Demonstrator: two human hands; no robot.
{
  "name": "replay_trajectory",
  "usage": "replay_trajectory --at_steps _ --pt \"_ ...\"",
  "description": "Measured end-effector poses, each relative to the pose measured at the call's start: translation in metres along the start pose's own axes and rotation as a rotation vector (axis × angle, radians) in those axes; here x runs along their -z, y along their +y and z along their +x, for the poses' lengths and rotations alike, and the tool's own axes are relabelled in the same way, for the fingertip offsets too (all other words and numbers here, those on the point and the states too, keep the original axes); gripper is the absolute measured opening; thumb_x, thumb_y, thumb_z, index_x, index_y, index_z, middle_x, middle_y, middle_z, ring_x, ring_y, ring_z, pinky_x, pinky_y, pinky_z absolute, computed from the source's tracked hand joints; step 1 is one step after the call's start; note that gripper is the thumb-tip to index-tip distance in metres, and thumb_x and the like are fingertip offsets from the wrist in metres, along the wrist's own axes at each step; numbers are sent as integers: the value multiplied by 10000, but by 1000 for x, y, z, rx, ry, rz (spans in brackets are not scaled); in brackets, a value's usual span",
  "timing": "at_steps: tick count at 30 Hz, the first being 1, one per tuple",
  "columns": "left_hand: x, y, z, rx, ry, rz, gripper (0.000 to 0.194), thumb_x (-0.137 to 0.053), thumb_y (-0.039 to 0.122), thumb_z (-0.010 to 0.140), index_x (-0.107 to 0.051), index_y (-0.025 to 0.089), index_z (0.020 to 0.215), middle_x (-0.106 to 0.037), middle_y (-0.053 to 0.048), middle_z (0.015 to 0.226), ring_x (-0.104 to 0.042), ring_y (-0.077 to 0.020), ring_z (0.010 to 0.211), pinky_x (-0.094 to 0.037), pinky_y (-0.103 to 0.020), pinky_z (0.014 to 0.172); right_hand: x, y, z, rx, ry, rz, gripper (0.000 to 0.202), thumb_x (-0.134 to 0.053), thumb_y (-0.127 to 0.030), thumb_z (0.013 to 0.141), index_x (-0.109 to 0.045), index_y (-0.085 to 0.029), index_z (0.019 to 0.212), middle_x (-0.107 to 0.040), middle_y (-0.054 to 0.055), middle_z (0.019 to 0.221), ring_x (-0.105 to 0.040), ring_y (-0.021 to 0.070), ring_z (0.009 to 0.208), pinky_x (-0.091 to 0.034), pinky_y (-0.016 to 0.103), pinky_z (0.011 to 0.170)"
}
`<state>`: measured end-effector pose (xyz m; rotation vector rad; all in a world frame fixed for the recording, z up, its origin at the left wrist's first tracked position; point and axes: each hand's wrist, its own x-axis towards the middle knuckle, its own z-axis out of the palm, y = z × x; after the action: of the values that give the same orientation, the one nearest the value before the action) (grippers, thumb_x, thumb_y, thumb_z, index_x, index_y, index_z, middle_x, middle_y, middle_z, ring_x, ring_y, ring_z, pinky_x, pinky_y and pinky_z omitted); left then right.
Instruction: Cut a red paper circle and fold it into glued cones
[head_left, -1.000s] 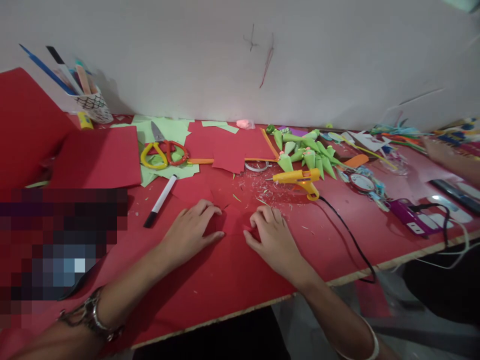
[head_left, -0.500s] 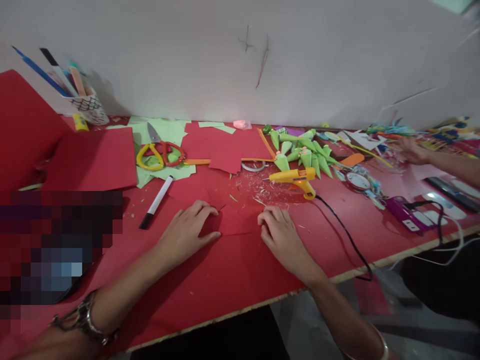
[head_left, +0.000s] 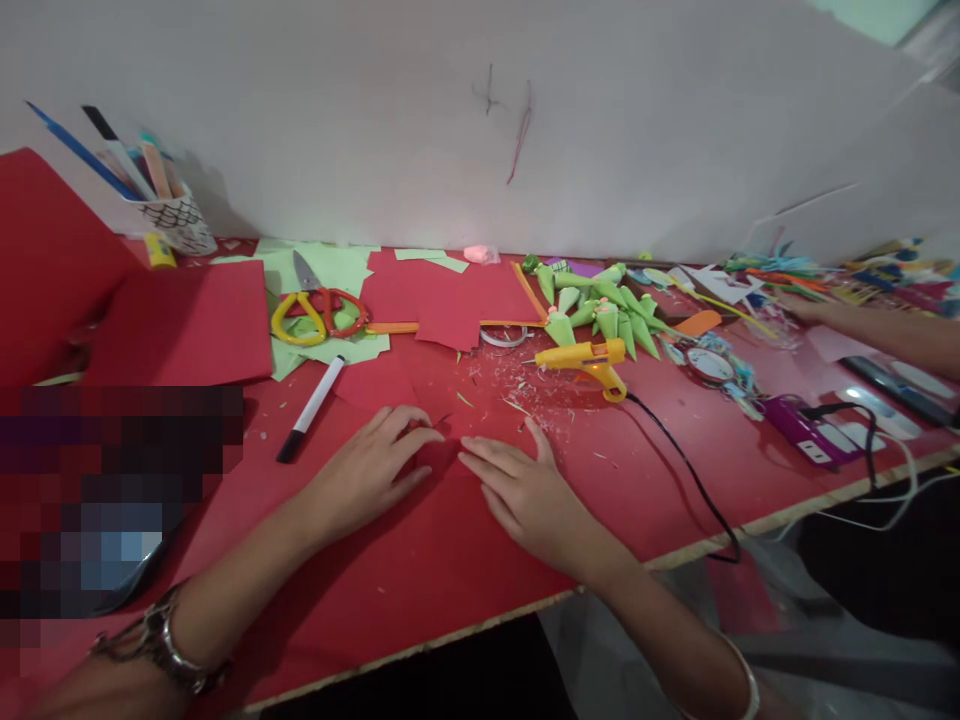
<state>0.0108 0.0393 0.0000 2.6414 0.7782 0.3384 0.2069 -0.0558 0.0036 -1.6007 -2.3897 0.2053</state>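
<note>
My right hand (head_left: 525, 490) lies flat on the red desk with its fingers stretched out to the left, over a small red paper piece (head_left: 452, 452). Most of that paper is hidden, and red on red makes its edges hard to see. Close by on the left, my left hand (head_left: 375, 465) rests with fingers slightly bent and thumb apart, its fingertips near the paper's left side. A white marker with black ends (head_left: 311, 410) lies beyond my left wrist. The yellow glue gun (head_left: 581, 357) lies on its side past my right hand, among paper shavings.
Scissors (head_left: 321, 315) lie on green paper scraps, beside red sheets (head_left: 450, 290). Green paper cones (head_left: 607, 310) cluster at the back. A purple power strip (head_left: 806, 430) sits at right, with cords. Another person's arm (head_left: 870, 325) reaches in there. A pen cup (head_left: 180, 220) stands back left.
My right hand has moved left and flattened over the small red paper, its fingers going from curled to stretched. My left hand has barely shifted. The other person's hand has moved slightly left.
</note>
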Motion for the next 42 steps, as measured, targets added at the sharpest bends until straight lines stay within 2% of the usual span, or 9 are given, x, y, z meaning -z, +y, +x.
replay_trajectory --at_steps 5,11,15,18,22,25,31,36,42 --pt "-2 7 2 26 -6 43 323 -536 363 800 -515 220 1089 -506 -67 1082 -470 -231 980 -411 -383 835 4 -12 -3 -72 -5 7 250 -482 -250 847 -563 -211 1080 -613 44 923 -551 184 898 -224 493 961" --pt "-5 6 3 52 28 38 244 -481 263 837 -533 230 1073 -506 -63 1065 -482 -217 961 -418 -368 814 17 2 -5 31 -141 151 525 -588 -457 746 -476 -225 1203 -340 94 1365 -276 241 1250 -290 411 981" --pt "-5 9 1 -45 -13 -21 242 -476 291 843 -530 224 1069 -517 -59 1070 -485 -200 968 -407 -333 823 19 5 -5 4 -158 109 605 -630 -507 690 -466 -253 1214 -475 70 1229 -407 244 1129 -273 468 970" --pt "-6 14 -3 -78 -82 -49 487 -566 436 763 -443 241 1192 -510 -56 1147 -466 -227 1032 -379 -360 858 16 2 -2 -51 -138 116 518 -641 -440 712 -509 -219 1161 -536 62 1044 -496 206 956 -410 371 822" --pt "-6 18 -6 -72 -94 -32 704 -602 560 666 -386 252 1260 -494 -70 1203 -448 -267 1069 -336 -409 896 9 1 1 -91 -79 112 351 -593 -333 778 -545 -182 1091 -541 59 940 -522 185 859 -446 324 734" --pt "-6 17 -4 -65 -93 -35 549 -574 477 729 -444 251 1212 -512 -67 1171 -468 -254 1042 -363 -394 870 8 2 1 -81 -51 142 281 -551 -306 810 -552 -186 1065 -545 65 976 -515 186 899 -440 334 780" --pt "-3 14 -2 -69 -88 -155 309 -508 283 797 -515 227 1101 -541 -64 1097 -524 -203 968 -428 -338 817 11 6 -4 -6 -64 238 457 -614 -346 757 -484 -226 1178 -471 61 1209 -420 190 1103 -384 338 919" --pt "2 13 -2 -89 -95 -241 314 -488 279 814 -503 234 1124 -544 -64 1099 -525 -191 972 -431 -329 825 3 11 -3 138 56 44 222 -455 -199 870 -581 -232 1050 -576 48 1041 -488 181 943 -402 330 827" --pt "0 7 1 -203 -164 -202 204 -498 243 817 -574 243 1006 -568 -37 1087 -515 -184 979 -403 -331 850 5 15 -5 330 -4 -122 215 -419 -189 892 -606 -180 997 -607 64 960 -483 183 902 -381 326 822"
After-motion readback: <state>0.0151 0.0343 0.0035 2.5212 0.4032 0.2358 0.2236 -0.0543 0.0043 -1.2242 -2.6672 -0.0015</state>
